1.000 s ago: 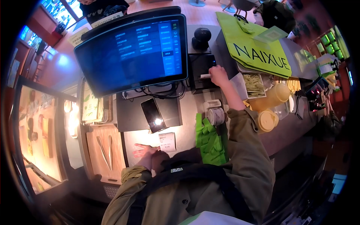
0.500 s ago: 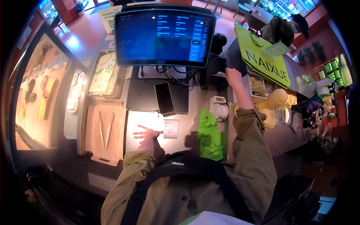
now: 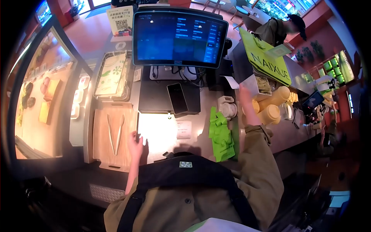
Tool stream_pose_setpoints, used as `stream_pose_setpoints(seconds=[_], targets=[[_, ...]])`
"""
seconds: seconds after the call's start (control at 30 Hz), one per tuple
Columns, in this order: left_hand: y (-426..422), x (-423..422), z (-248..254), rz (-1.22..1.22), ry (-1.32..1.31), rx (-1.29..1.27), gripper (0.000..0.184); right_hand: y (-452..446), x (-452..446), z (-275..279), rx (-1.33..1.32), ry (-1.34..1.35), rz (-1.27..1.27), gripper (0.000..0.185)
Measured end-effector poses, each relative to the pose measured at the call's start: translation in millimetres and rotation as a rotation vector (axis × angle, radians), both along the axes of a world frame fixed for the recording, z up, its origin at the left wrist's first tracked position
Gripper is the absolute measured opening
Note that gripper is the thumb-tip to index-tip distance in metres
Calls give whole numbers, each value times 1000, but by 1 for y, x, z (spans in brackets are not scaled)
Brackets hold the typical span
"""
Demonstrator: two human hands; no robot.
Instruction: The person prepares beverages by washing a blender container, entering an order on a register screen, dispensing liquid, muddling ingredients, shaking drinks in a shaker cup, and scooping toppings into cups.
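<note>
Since the earlier frame, the left hand (image 3: 136,144) has moved from the counter beside the printed slip (image 3: 184,130) to the right edge of the wooden tray (image 3: 99,145). The right hand (image 3: 245,99) has drawn back slightly toward the body, and more of the white paper slip (image 3: 231,82) shows beside the black unit (image 3: 213,79), probably a printer.

Progress, as judged: white slip largely out; printed slip already flat on the counter, below the phone (image 3: 177,98). Still open: whether the white slip is free of the unit; its upper end is at the unit, lower end near the right fingertips.

Pose: right arm reaches forward, hand raised, blurred; finger opening and contact with the slip cannot be told. Left forearm points forward, fingers loosely bent and parted, nothing seen in the grasp.
</note>
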State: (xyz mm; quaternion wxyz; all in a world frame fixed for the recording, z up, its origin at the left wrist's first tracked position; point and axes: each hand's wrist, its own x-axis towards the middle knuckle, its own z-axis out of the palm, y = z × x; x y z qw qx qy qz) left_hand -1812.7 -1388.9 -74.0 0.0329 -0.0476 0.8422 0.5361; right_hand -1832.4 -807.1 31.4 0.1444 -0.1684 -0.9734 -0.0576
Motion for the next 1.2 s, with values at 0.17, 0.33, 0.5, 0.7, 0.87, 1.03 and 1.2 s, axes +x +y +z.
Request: stream_pose_setpoints(seconds=[0.17, 0.33, 0.5, 0.7, 0.87, 1.03, 1.2], targets=[[-49, -28, 13, -147, 74, -295, 31, -19, 1, 24, 79, -35, -31, 13], [-47, -59, -1, -446, 292, -348, 29, -46, 2, 28, 131, -41, -90, 10], [-55, -70, -46, -577, 383, -363, 59, -172, -19, 125, 110, -285, -70, 11], [-75, -72, -59, -608, 468, -210, 67, -335, -158, 283, -892, -221, 510, 6], [-78, -72, -48, -527, 418, -245, 65, -366, -386, 302, -1679, 92, 388, 12], [-82, -76, -41, -538, 384, -178, 65, -367, -553, 241, -1805, 336, 161, 16], [-85, -82, -27, -546, 399, -225, 62, -359, -620, 197, -1813, 562, -36, 20]])
